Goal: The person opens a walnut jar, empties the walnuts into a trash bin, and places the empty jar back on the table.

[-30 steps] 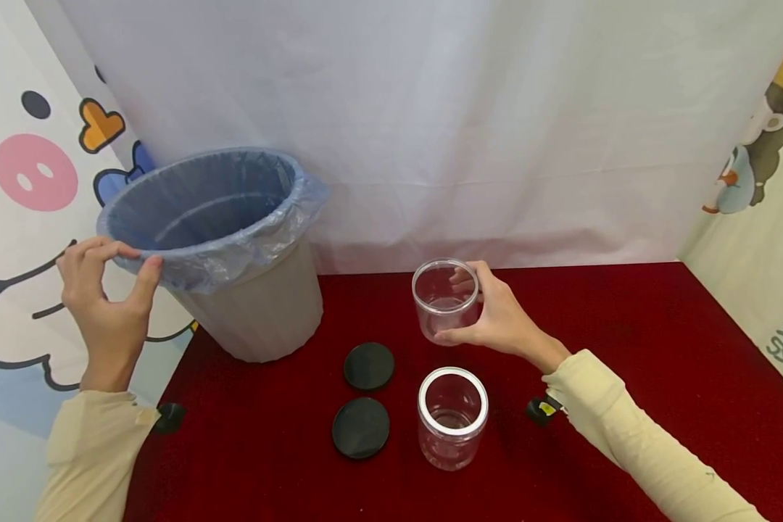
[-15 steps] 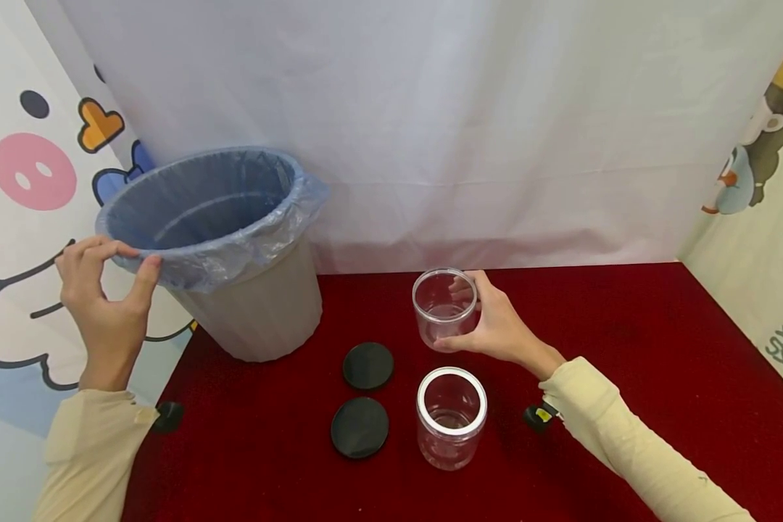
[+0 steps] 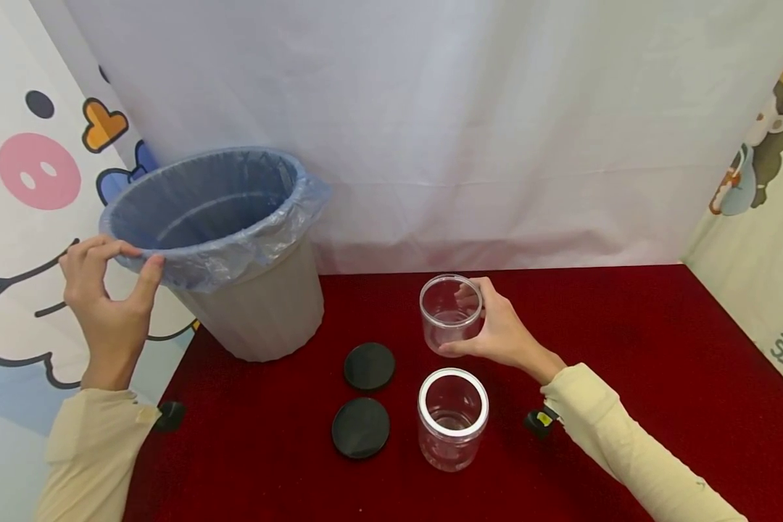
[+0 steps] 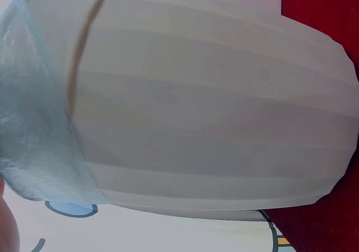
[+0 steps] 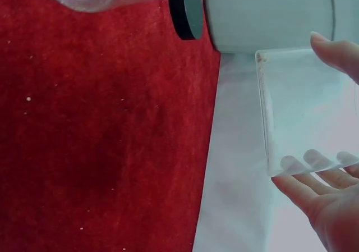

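My left hand (image 3: 107,304) holds the near left rim of a grey trash bin (image 3: 261,304), thumb outside on the blue liner bag (image 3: 235,254) folded over the rim. The bin leans. In the left wrist view its ribbed side (image 4: 213,117) fills most of the picture. My right hand (image 3: 499,330) grips a clear, lidless jar (image 3: 450,319) around its side, upright. The right wrist view shows this jar (image 5: 308,111) raised off the red cloth. In front of it stands a second clear jar (image 3: 452,442) with a white ring on its mouth.
Two dark round lids (image 3: 369,366) lie flat between the bin and the jars. Red cloth (image 3: 613,326) covers the table. A white curtain (image 3: 496,130) hangs along the back, and printed cartoon sheets (image 3: 39,239) hang at the sides.
My right hand has come down and slightly nearer with the jar in its grip. My left hand and the bin have stayed where they were.
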